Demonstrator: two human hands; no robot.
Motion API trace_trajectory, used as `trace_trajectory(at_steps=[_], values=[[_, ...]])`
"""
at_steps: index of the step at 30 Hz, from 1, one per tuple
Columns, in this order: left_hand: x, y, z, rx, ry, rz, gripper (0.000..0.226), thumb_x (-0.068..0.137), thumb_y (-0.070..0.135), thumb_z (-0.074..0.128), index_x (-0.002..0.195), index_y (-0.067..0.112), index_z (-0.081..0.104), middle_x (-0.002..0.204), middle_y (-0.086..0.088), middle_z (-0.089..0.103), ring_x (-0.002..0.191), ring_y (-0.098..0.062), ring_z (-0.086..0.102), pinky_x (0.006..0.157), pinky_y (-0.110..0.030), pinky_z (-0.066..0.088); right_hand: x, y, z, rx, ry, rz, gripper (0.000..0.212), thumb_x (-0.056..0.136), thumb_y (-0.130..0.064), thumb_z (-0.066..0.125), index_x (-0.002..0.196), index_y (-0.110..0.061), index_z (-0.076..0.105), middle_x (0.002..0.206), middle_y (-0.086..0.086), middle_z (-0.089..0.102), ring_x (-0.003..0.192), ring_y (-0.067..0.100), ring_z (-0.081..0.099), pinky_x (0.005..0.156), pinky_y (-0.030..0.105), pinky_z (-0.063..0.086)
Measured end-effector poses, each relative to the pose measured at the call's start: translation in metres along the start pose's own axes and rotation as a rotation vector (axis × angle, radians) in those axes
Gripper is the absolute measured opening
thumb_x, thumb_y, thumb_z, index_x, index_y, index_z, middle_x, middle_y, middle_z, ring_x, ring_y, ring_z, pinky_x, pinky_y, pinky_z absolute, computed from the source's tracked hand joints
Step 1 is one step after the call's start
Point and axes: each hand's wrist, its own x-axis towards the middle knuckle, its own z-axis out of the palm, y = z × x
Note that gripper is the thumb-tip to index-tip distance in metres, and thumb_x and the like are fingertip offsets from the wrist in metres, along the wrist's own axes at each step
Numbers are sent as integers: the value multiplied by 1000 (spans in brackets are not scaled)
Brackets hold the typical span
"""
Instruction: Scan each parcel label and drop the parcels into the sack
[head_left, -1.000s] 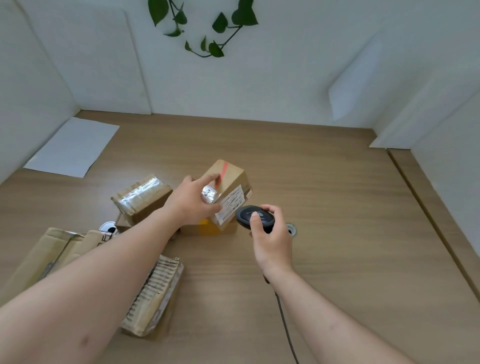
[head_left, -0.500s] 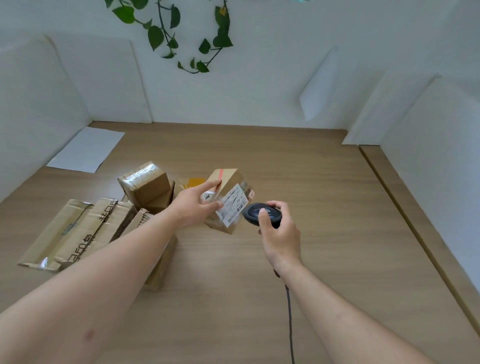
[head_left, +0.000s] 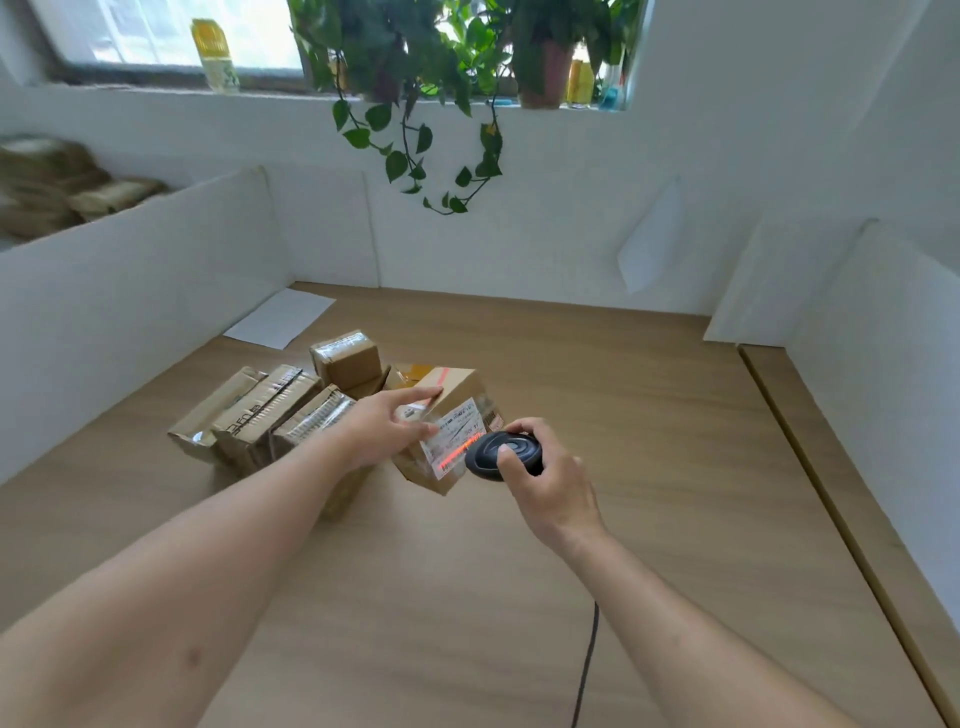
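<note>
My left hand (head_left: 382, 428) grips a small cardboard parcel (head_left: 457, 389) and holds it tilted above the wooden table (head_left: 649, 441), its white label (head_left: 451, 436) turned toward me. A red scan line glows across that label. My right hand (head_left: 545, 483) holds a black corded scanner (head_left: 501, 454) just right of the parcel, its nose pointed at the label. Several more taped cardboard parcels (head_left: 270, 410) lie in a cluster on the table to the left. No sack is in view.
White partition walls (head_left: 130, 312) enclose the table on the left, back and right. A white sheet of paper (head_left: 280, 325) lies at the back left corner. A trailing plant (head_left: 415, 130) hangs from the window sill above. The scanner cable (head_left: 587, 670) runs down toward me.
The camera has tilted up, bringing the window and plants into view. My left hand has lifted the parcel off the table, and a red scan line now shows on its label.
</note>
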Motion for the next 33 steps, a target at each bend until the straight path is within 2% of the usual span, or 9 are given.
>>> trace_trajectory(at_steps=[4, 9, 14, 17, 20, 25, 29, 33], values=[[-33, 7, 4, -32, 33, -6, 56, 97, 33, 75, 145, 53, 53, 119, 4, 70, 90, -10, 77, 78, -31, 63, -23, -8, -13, -6, -20, -38, 35, 80, -61, 51, 111, -49, 59, 93, -20, 74, 88, 8, 69, 76, 36, 57], [-63, 7, 2, -68, 89, 7, 56, 97, 28, 75, 145, 48, 56, 121, 0, 71, 91, -12, 77, 78, -30, 63, -46, -21, -24, -30, -41, -76, 35, 80, -62, 50, 112, -49, 59, 94, -19, 74, 87, 6, 68, 73, 33, 55], [-87, 2, -1, -72, 106, 12, 54, 97, 30, 75, 142, 52, 54, 117, 4, 67, 91, -13, 76, 75, -30, 63, -64, -32, -22, -32, -37, -99, 38, 77, -66, 47, 109, -48, 59, 90, -16, 74, 83, 9, 69, 71, 36, 57], [-98, -10, -5, -41, 133, 21, 54, 96, 35, 76, 141, 56, 55, 116, 6, 68, 91, -14, 75, 79, -33, 63, -74, -39, -15, -20, -37, -100, 42, 75, -67, 46, 109, -46, 60, 84, -11, 75, 79, 13, 71, 70, 37, 58], [-107, -26, -8, -95, 132, 9, 56, 95, 31, 78, 142, 54, 57, 125, 3, 64, 94, -15, 75, 81, -36, 65, -84, -46, -2, -30, -45, -102, 39, 75, -67, 47, 107, -48, 60, 82, -10, 75, 77, 15, 71, 69, 40, 59], [-118, -58, -6, -121, 78, -27, 59, 96, 33, 76, 146, 52, 54, 139, 2, 56, 93, -11, 74, 71, -24, 62, -99, -45, 24, -52, -56, -57, 39, 76, -67, 47, 107, -48, 59, 81, -9, 74, 77, 17, 72, 68, 41, 59], [-118, -84, 2, -119, 59, -61, 57, 95, 35, 76, 145, 54, 54, 143, 2, 57, 95, -11, 74, 81, -31, 64, -110, -33, 44, -68, -80, -13, 39, 76, -67, 47, 108, -48, 59, 81, -8, 75, 78, 19, 72, 69, 41, 59], [-118, -109, 17, -150, 19, -86, 56, 95, 37, 76, 143, 56, 54, 139, 6, 58, 96, -7, 73, 87, -32, 63, -119, -15, 59, -114, -114, 39, 44, 74, -69, 45, 109, -48, 60, 88, -12, 75, 84, 17, 70, 74, 39, 58]])
